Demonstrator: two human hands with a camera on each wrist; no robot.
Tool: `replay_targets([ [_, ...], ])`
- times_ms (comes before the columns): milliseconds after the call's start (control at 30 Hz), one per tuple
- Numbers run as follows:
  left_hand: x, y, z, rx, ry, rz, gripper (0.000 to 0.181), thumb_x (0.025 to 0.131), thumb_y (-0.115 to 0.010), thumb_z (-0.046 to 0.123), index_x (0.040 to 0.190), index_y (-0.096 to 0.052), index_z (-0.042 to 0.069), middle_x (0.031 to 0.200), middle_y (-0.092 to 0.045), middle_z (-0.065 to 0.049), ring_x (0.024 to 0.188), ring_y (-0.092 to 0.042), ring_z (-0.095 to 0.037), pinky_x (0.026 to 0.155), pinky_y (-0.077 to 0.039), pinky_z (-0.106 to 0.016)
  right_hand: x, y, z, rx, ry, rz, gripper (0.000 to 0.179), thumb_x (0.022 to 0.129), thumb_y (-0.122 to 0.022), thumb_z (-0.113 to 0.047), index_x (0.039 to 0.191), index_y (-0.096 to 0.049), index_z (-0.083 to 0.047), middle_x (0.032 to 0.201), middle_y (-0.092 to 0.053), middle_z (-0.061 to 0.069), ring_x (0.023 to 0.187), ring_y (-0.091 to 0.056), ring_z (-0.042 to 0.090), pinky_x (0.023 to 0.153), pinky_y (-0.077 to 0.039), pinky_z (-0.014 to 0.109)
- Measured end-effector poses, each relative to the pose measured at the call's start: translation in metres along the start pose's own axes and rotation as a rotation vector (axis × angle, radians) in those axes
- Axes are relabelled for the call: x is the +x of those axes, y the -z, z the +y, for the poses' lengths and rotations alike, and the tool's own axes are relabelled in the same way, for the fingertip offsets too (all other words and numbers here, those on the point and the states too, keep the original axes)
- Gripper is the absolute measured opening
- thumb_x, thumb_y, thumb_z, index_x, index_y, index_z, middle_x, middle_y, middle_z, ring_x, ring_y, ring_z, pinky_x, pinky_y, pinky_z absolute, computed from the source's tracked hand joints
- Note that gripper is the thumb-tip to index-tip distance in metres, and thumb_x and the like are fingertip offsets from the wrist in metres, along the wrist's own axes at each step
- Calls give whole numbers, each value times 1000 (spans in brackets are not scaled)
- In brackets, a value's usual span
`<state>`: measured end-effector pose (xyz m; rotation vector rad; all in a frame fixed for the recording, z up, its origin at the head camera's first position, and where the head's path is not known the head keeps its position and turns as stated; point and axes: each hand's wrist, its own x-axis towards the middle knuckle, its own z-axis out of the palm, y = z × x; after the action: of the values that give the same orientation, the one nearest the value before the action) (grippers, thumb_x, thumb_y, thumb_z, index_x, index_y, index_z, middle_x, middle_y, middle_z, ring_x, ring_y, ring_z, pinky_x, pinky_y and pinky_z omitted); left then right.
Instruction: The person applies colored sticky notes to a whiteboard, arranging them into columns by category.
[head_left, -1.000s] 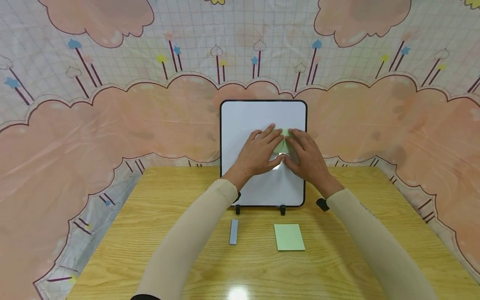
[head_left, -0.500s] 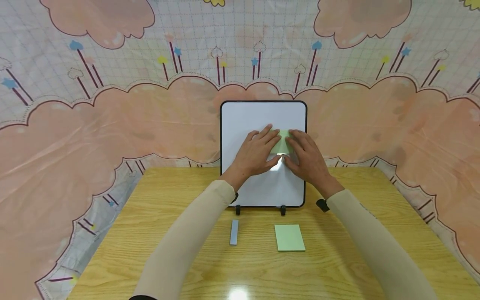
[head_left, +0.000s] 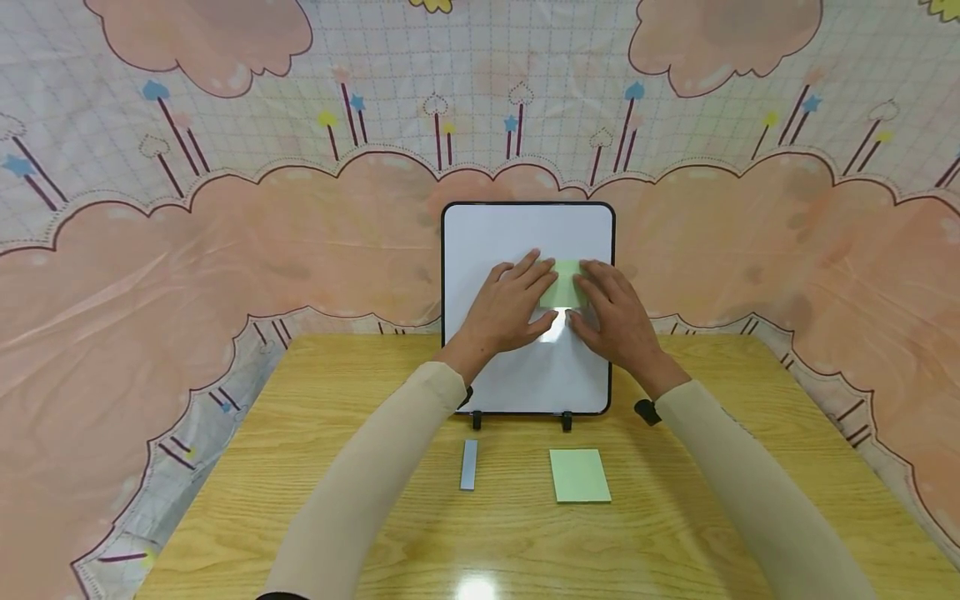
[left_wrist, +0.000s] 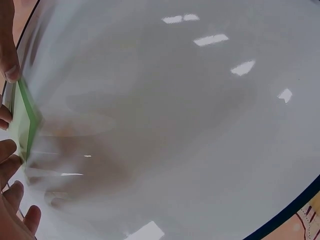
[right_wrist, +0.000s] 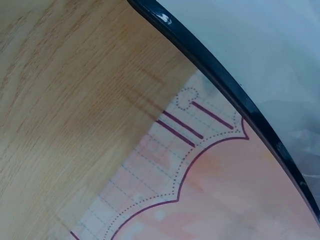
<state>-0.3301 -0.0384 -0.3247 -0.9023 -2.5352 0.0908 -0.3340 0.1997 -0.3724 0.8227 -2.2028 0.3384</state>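
A pale green sticky note [head_left: 564, 285] lies against the upper right of a white board [head_left: 525, 375] with a black rim. My left hand [head_left: 506, 308] rests at its left side, fingers extended and fingertips over the edge. On the opposite side my right hand [head_left: 618, 317] has its fingertips at the note's right edge, covering part of it. Both thumbs point inward below the note, a small gap between them. In the left wrist view, fingers [left_wrist: 9, 62] meet the green note [left_wrist: 24, 120] at the far left. Neither hand shows in the right wrist view.
A pad of green sticky notes [head_left: 580, 476] lies on the wooden table [head_left: 337, 467] in front of the board. Left of it is a narrow grey-blue strip [head_left: 468, 465]. Black feet [head_left: 566, 421] hold the board upright. A patterned cloth [head_left: 360, 242] hangs behind.
My left hand has slid slightly left, so the fingertips and thumbs are farther apart and more of the note shows. My right hand has stayed almost still.
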Motion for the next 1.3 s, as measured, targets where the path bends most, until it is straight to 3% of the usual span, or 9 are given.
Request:
replay_targets([
  [1300, -18, -4, -2, -10, -25, 49, 64, 108, -52, 53, 161, -48, 17, 171, -37, 0, 162, -23, -20, 123, -31, -46, -15, 1, 1, 18, 20, 14, 61, 91, -82, -20, 143, -59, 3, 156, -48, 20, 145, -44, 38, 122, -37, 50],
])
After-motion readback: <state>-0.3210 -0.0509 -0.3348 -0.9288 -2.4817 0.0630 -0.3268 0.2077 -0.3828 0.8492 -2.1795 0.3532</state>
